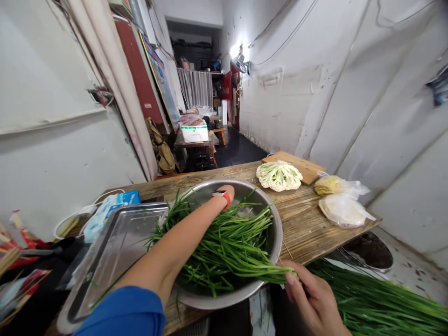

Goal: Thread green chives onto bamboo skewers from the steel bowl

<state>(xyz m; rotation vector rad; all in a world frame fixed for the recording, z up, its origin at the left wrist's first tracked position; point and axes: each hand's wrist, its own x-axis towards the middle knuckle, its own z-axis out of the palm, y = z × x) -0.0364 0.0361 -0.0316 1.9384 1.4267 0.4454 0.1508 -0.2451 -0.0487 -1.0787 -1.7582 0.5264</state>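
Observation:
A wide metal basin (276,233) holds a heap of long green garlic chives (224,238). At the basin's right rim, my right hand (311,296) pinches the pale stem ends of a bunch of these chives, whose leaves spread back across the basin. My left arm reaches over the heap, with a red-banded watch on the wrist. Past that watch, my left hand (229,190) dips inside the far part of the basin. Its fingers are hidden, so I cannot see whether it grips anything.
A metal tray (122,247) lies left of the basin beside a blue-and-white packet (110,210). Cauliflower (279,176), a wooden board (297,165) and bagged food (343,210) sit on the table's right side. More chives (385,298) lie at lower right.

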